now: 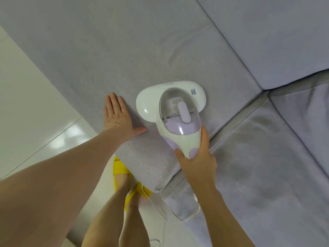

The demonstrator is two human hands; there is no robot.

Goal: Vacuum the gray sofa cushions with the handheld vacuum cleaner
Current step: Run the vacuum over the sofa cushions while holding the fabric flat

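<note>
Right hand (pixel 197 157) grips vacuum (pixel 175 114) handle; head points away, up-left.

On the white head of the vacuum (pixel 170 102) I see a small square code sticker (pixel 193 91), right of centre in the frame. A faint grey brand mark (pixel 168 84) sits near its far edge, too blurred to read.

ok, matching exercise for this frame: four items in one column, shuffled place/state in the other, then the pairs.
Column 1:
1. left hand
2. right hand
3. handheld vacuum cleaner
4. white cord

Column 2:
A. trails over the floor by the feet
B. flat, palm down on the gray sofa cushion
C. grips the vacuum's handle
D. head resting on the cushion

Pairs: 1-B, 2-C, 3-D, 4-A
</note>
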